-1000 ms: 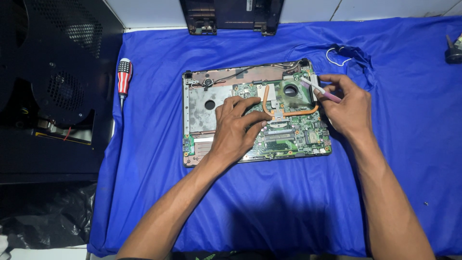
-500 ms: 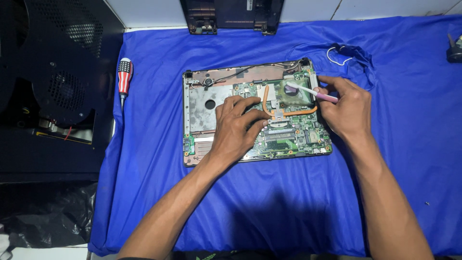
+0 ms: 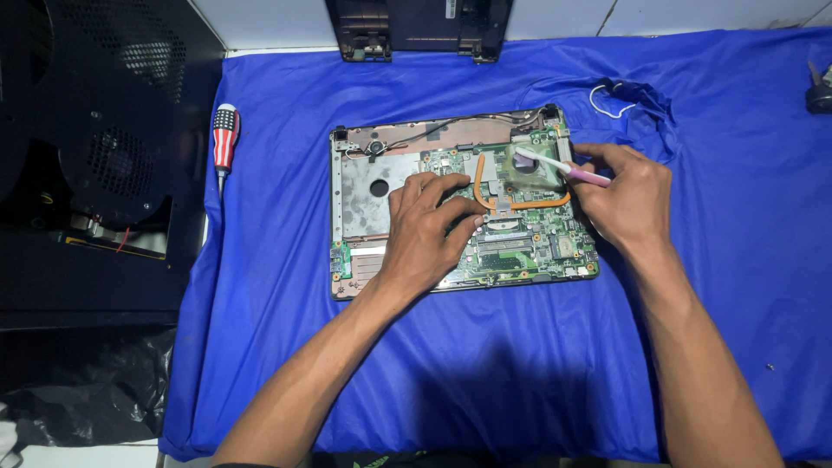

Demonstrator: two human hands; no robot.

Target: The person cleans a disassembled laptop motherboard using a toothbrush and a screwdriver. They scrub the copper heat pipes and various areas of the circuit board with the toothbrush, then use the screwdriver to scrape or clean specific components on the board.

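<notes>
Head view shows the left hand pressed flat on the laptop board on the bench, while the right hand pinches a small brush over the dusty fan; brushing seems underway, needing light strokes

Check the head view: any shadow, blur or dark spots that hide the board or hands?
Head view: even light and no glare on the board; left hand and right hand are sharp; the brush is slightly soft; a soft shadow lies on the blue cloth near the bottom edge; the black case at left is too dark for detail.
</notes>
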